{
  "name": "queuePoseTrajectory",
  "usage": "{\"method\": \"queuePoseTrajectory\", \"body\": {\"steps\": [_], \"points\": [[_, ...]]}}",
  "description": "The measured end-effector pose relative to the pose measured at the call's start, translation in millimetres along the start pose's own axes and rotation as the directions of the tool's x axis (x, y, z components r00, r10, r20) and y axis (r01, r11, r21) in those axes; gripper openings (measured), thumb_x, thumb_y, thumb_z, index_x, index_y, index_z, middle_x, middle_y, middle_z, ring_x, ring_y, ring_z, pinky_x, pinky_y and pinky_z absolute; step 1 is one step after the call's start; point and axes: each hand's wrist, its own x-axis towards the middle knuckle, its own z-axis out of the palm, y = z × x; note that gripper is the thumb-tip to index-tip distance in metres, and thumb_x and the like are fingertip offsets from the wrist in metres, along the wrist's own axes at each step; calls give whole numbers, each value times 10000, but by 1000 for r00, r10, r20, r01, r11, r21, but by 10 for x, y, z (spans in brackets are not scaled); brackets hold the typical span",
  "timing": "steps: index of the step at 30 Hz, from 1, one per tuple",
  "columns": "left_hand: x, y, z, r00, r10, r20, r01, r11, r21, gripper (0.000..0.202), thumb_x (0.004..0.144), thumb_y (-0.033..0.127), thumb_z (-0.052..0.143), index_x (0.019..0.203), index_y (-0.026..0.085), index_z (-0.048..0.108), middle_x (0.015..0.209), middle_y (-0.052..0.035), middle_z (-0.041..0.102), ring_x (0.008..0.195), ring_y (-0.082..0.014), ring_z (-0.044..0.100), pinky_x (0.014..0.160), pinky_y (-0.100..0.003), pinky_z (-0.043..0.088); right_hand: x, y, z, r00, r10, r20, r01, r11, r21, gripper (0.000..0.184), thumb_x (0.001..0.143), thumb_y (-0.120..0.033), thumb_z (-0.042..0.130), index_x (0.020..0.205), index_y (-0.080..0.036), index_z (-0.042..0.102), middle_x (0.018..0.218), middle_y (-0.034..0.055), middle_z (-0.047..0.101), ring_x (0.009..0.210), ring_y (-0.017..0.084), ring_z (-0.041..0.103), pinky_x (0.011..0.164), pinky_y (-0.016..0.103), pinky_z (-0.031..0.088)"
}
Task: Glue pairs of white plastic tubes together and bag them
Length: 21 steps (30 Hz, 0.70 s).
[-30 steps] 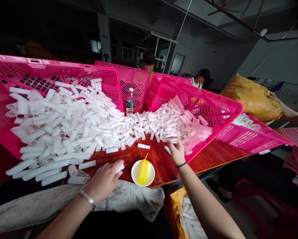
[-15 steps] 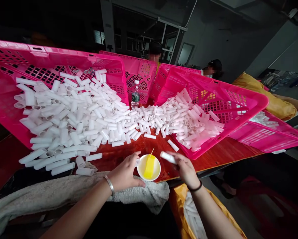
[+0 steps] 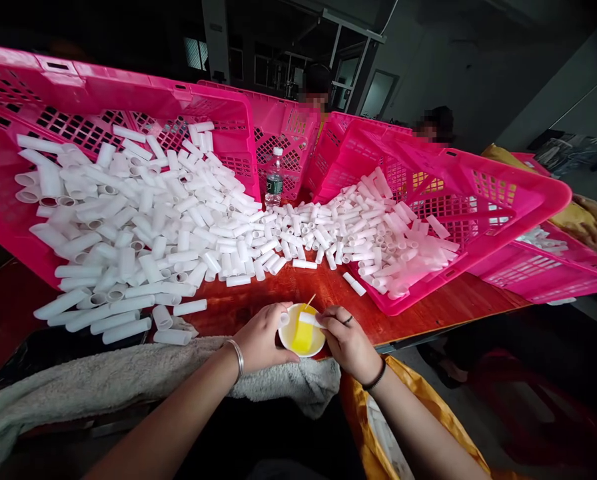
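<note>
A small white bowl (image 3: 320,343) sits near the table's front edge, holding a yellow block (image 3: 303,338) with a thin stick (image 3: 309,301) poking up. At its left rim, my left hand (image 3: 261,339) is closed around a short white tube (image 3: 283,321), of which only the end shows. Its thumb lies along the bowl's near side; whether it grips the bowl I cannot tell. From the right, my right hand (image 3: 351,343) pinches another white plastic tube (image 3: 309,320), its free end pointing left over the bowl and the yellow block.
Pink crates (image 3: 153,93) lie tipped on the red table (image 3: 238,305), spilling many white tubes (image 3: 143,220). A water bottle (image 3: 274,179) stands between them. A grey towel (image 3: 128,370) covers the front edge. Below right hangs a yellow sack (image 3: 418,393). Other people (image 3: 316,83) are behind.
My right hand has moved left, bringing its tube from beside the bowl to above it. My left hand has closed in against the bowl's left side. The camera view has shifted slightly.
</note>
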Motion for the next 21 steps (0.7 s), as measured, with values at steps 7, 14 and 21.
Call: {"method": "queuePoseTrajectory", "body": {"steps": [7,14,21], "points": [[-13,-42,20,999,32,-35,-32,999,-9,859,499,345,860,1237,220,439,1303,-129,522,1199,-322,494,1020,-475,411,2,-58,-40,988,151,31,-153,982,109,165,922,-241,485,1022,-193,607,922,86,626,848,204,612,749,353,537],[-9,-41,16,999,36,-38,-35,999,3,865,504,364,855,1249,224,437,1276,-130,539,1171,-321,519,1005,-468,428,-96,-108,-33,991,123,45,-130,954,268,234,930,-256,480,1153,-222,546,952,76,594,870,198,604,748,347,546],[-9,-26,14,998,46,-41,-45,999,8,838,518,361,854,1230,201,442,1262,-133,542,1183,-320,503,1012,-469,414,-146,-173,-50,999,14,42,-19,993,113,156,896,-195,522,1010,-228,624,982,79,552,958,223,564,821,383,514]]}}
